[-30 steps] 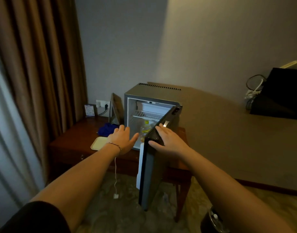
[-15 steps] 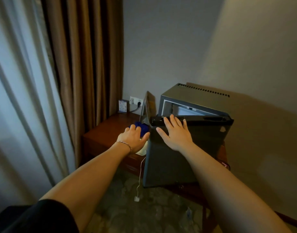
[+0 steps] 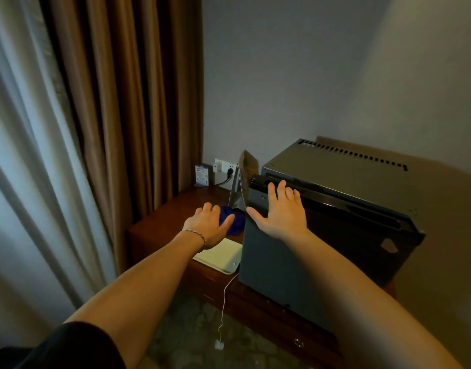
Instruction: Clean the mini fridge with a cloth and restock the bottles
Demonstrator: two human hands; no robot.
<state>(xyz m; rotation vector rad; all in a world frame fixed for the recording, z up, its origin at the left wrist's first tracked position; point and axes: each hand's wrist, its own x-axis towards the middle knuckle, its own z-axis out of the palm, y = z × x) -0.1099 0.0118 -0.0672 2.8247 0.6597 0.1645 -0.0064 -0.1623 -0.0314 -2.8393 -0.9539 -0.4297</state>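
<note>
The right hand [image 3: 281, 211] lies flat with straight, spread fingers against the upper left part of the fridge door [image 3: 282, 262], fingertips just under the dark handle strip along the door's top edge. The left hand [image 3: 211, 225] reaches over the blue cloth [image 3: 235, 222], fingers relaxed and resting on it, thumb out toward the fridge; a thin bracelet sits on that wrist. The mini fridge [image 3: 341, 166] stands on a dark wooden table [image 3: 160, 222], its door looking closed or nearly so. The cloth lies on the table just left of the fridge, behind a pale tray [image 3: 223, 257]. Brown curtains [image 3: 128, 102] hang at the left. No bottles show.
</note>
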